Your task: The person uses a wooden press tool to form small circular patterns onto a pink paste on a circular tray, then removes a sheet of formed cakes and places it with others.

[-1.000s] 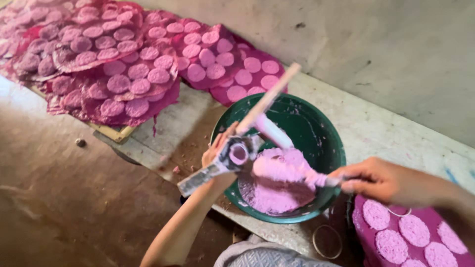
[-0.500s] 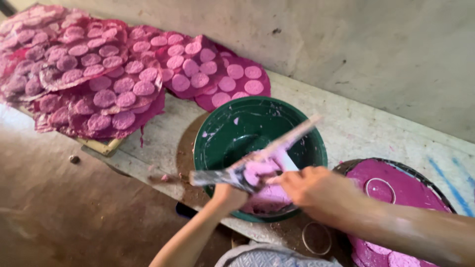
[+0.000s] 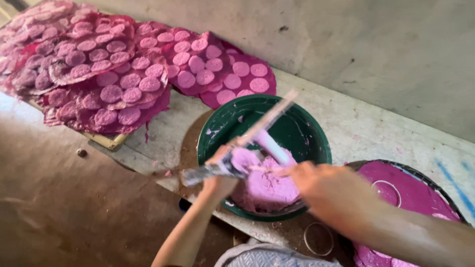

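Overlapping magenta sheets (image 3: pixel 123 74) covered with pale pink discs, a metal ring (image 3: pixel 318 239), grey wall (image 3: pixel 386 44)

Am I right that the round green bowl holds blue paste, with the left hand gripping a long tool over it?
Not quite: the paste in the round green bowl is pink, not blue, as the head view shows. The rest stands: the left hand grips a long tool over the bowl.
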